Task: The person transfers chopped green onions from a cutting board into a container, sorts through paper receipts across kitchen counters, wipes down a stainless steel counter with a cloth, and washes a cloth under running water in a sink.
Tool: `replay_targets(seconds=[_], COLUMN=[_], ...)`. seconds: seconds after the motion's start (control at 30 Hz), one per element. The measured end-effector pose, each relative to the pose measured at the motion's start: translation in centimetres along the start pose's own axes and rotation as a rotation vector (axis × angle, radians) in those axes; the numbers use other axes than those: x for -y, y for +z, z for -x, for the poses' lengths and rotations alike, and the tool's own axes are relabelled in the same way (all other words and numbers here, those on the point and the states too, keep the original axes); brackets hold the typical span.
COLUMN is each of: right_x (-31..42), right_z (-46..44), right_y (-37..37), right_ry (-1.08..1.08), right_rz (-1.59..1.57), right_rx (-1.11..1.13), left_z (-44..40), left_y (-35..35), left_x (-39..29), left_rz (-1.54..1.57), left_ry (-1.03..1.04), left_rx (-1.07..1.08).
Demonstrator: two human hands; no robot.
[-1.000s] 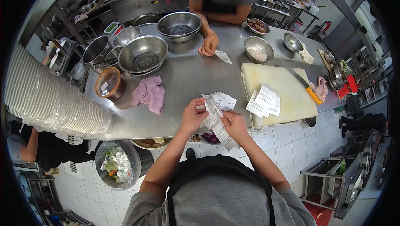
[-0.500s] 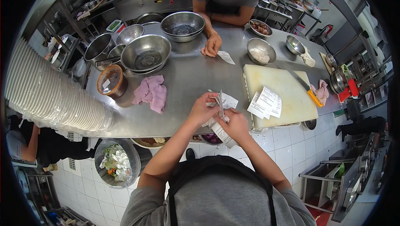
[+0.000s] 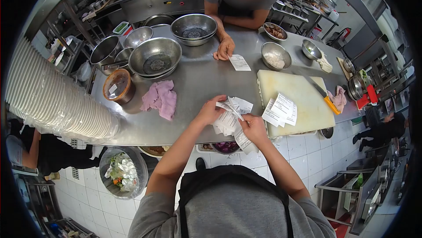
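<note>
Close to the steel table's front edge, my left hand (image 3: 212, 111) pinches a folded printed paper slip (image 3: 229, 106) between thumb and fingers. My right hand (image 3: 253, 128) grips the slips from the other side, and a long paper strip (image 3: 245, 142) hangs below it past the table edge. Under and between both hands lies a loose pile of printed slips (image 3: 225, 124). Several more slips (image 3: 281, 109) rest fanned out on the pale cutting board (image 3: 294, 84) to the right. How many slips each hand holds cannot be made out.
Across the table, a co-worker's hand (image 3: 226, 48) holds another slip (image 3: 239, 63). An orange-handled knife (image 3: 330, 102) lies on the board. Steel bowls (image 3: 155, 58), a brown tub (image 3: 118, 85) and a pink cloth (image 3: 160, 99) are left. A waste bin (image 3: 123, 174) stands on the floor.
My hands have moved apart, and the slips between them are spread wider. The co-worker's slip has turned to lie flatter, its print facing up.
</note>
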State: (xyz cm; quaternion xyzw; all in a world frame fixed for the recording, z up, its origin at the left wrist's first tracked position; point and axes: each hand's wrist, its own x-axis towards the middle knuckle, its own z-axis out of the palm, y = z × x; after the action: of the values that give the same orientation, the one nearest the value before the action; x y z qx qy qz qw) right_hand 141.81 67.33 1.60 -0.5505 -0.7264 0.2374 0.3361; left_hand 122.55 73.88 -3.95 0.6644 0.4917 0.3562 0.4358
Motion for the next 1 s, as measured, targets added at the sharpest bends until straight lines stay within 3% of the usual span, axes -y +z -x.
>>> replay_targets(seconds=[0.07,0.27,0.47,0.67,0.77,0.87,1.0], right_x=[-0.1,-0.9,-1.1,-1.4,-1.3,-1.4,-0.6], right_z=[0.0,0.3,0.4,0.4,0.5,0.5,0.8], right_y=[-0.2,-0.3,-0.1,0.1,0.1,0.0,-0.4], right_ry=[0.012,0.099,0.124,0.090,0.076,0.065,0.051], right_rz=[0.019,0.121,0.138,0.147,0.132,0.133,0.141], right_rx=[0.005,-0.065,-0.090,-0.086,-0.087,-0.077,-0.062], left_z=[-1.0,1.2,5.3,6.6,6.6,6.7,6.6], left_y=[-0.1,-0.9,2.0,4.0,3.7,3.4,2.2], left_x=[0.4,-0.9,0.1,-0.1,-0.3,-1.2,-3.0], left_rz=[-0.084,-0.137,-0.009,0.163,0.012,0.048,-0.147], left_ry=[0.083,-0.114,-0.243,-0.145,-0.162,-0.183,-0.173], left_rx=[0.042,0.046,-0.167,-0.390,-0.281,-0.276,-0.273])
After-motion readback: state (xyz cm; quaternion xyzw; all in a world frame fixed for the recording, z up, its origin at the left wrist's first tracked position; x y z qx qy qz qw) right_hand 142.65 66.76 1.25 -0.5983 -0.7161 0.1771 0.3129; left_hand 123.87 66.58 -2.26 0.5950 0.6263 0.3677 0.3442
